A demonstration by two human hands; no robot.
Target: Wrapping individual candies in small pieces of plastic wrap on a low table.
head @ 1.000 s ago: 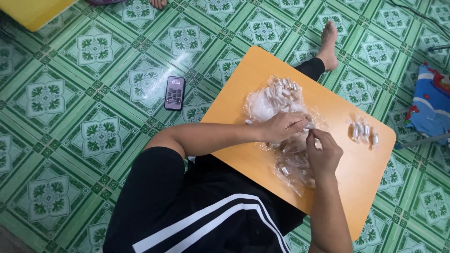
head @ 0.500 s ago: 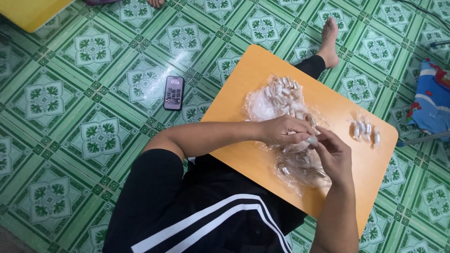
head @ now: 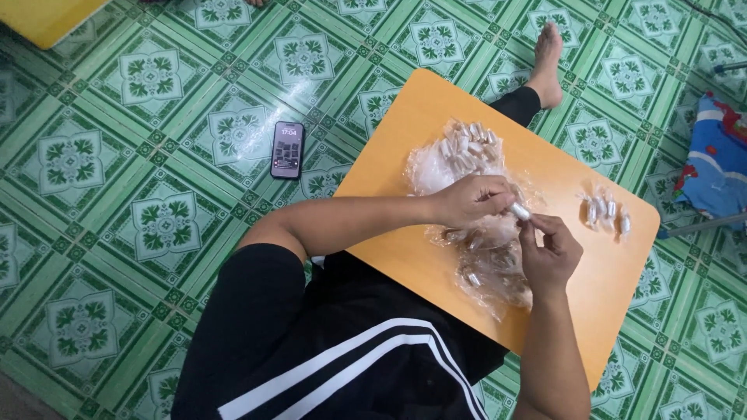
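Both my hands, left and right, pinch one small white piece together above the orange desk. Few wrapped pieces lie right of it (most remain piled beyond).

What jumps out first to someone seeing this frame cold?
The orange board on the person's lap, bright against the green patterned floor tiles. At its middle the left hand and right hand pinch a small pale wrapped piece between them, over a heap of clear plastic wrap holding more such pieces. A dark phone lies on the floor to the left of the board.
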